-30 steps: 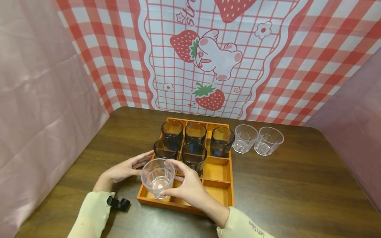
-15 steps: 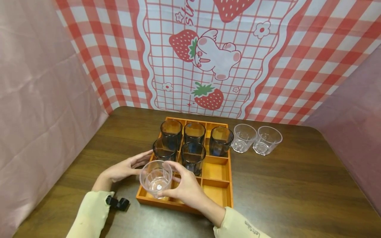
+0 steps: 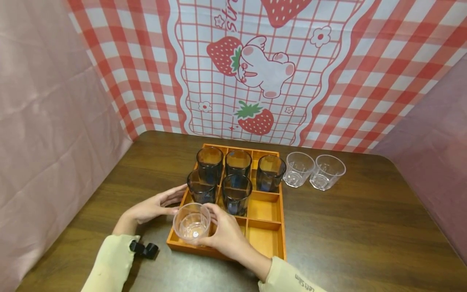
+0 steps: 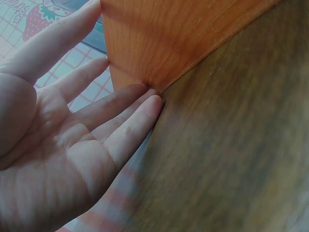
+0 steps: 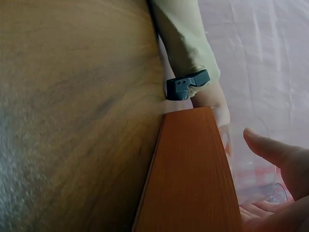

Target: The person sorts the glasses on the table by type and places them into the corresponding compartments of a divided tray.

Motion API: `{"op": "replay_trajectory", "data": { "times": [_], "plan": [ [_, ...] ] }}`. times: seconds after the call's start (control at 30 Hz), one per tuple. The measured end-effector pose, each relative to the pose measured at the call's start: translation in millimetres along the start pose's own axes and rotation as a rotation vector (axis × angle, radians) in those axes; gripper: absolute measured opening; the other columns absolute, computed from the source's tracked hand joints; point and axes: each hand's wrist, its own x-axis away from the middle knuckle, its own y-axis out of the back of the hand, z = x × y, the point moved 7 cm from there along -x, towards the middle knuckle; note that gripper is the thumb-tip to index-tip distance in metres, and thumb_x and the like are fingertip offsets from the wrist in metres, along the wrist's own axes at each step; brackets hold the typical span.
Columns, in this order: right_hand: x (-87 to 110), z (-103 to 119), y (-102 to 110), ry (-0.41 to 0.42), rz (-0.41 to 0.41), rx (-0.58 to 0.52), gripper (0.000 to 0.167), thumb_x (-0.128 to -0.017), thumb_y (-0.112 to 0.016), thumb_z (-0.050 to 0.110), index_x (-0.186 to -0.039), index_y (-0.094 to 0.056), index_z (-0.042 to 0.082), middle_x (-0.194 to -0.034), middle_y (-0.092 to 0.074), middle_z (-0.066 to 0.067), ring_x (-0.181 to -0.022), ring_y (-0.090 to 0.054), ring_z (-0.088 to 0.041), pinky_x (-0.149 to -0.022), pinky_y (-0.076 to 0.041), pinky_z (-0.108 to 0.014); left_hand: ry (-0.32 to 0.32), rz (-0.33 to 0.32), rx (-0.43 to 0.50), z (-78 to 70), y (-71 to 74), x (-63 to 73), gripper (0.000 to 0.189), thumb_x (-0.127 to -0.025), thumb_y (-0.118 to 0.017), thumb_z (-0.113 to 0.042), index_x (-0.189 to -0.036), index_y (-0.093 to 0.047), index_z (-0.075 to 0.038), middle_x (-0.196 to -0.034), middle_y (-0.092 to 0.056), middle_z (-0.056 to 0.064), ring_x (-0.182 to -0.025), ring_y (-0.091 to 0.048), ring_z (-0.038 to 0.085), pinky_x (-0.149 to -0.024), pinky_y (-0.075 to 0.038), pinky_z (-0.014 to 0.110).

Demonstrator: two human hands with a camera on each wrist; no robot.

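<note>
My right hand grips a clear cup by its right side, thumb near and fingers behind. The cup sits over the front left compartment of the wooden divided tray. In the right wrist view, the right thumb and fingers lie around the see-through cup, above the tray's outer wall. My left hand has its fingers extended against the tray's left side. The left wrist view shows those fingertips at the foot of the orange wooden wall.
Several dark tinted cups, one of them a front middle cup, stand in the tray's back and middle compartments. Two clear cups, one the rightmost cup, stand on the brown table right of the tray. A checkered cloth hangs behind.
My right hand has lowered the clear cup into the front left part of the tray. The left hand stays at the tray's side.
</note>
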Motion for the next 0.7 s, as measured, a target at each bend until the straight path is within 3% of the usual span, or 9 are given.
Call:
{"op": "replay_trajectory", "data": {
  "times": [0.17, 0.33, 0.43, 0.57, 0.7],
  "plan": [
    [-0.5, 2, 0, 0.013, 0.013, 0.007, 0.079, -0.064, -0.090, 0.011, -0.131, -0.050, 0.000, -0.131, -0.059, -0.019, -0.122, -0.059, -0.031, -0.100, -0.049, -0.032, 0.004, -0.004, -0.006, 1.5, 2.2, 0.4, 0.080, -0.095, -0.061, -0.015, -0.156, -0.011, -0.003, -0.159, -0.015, 0.029, -0.145, -0.018, 0.047, -0.113, -0.027, 0.056],
    [1.6, 6, 3, -0.032, 0.060, -0.018, 0.085, -0.067, -0.089, 0.014, -0.137, -0.045, -0.002, -0.139, -0.053, -0.022, -0.125, -0.056, -0.034, -0.101, -0.048, -0.033, 0.010, -0.006, -0.009, 1.5, 2.0, 0.5, 0.080, -0.095, -0.061, -0.016, -0.156, -0.011, -0.004, -0.159, -0.015, 0.029, -0.145, -0.018, 0.047, -0.112, -0.027, 0.056],
    [4.9, 10, 12, -0.050, 0.073, -0.094, 0.084, -0.071, -0.087, 0.013, -0.140, -0.042, -0.003, -0.142, -0.050, -0.022, -0.129, -0.053, -0.034, -0.104, -0.046, -0.034, 0.008, -0.004, -0.010, 1.5, 1.2, -0.2, 0.079, -0.095, -0.061, -0.016, -0.156, -0.011, -0.004, -0.159, -0.015, 0.029, -0.144, -0.018, 0.048, -0.113, -0.025, 0.059],
    [10.9, 18, 30, -0.042, 0.061, -0.248, 0.069, -0.078, -0.081, 0.009, -0.137, -0.046, -0.003, -0.139, -0.054, -0.021, -0.128, -0.054, -0.034, -0.105, -0.045, -0.033, 0.013, -0.012, -0.012, 2.2, 1.2, -0.9, 0.079, -0.095, -0.061, -0.015, -0.156, -0.012, -0.004, -0.159, -0.015, 0.029, -0.144, -0.018, 0.048, -0.113, -0.023, 0.062],
    [16.9, 25, 51, -0.022, 0.035, -0.332, 0.062, -0.082, -0.076, 0.009, -0.136, -0.048, -0.002, -0.137, -0.055, -0.022, -0.127, -0.054, -0.037, -0.104, -0.046, -0.029, 0.019, -0.015, -0.013, 2.1, 1.2, -1.2, 0.080, -0.095, -0.062, -0.016, -0.156, -0.011, -0.004, -0.159, -0.015, 0.029, -0.144, -0.018, 0.048, -0.113, -0.023, 0.062]
  ]
}}
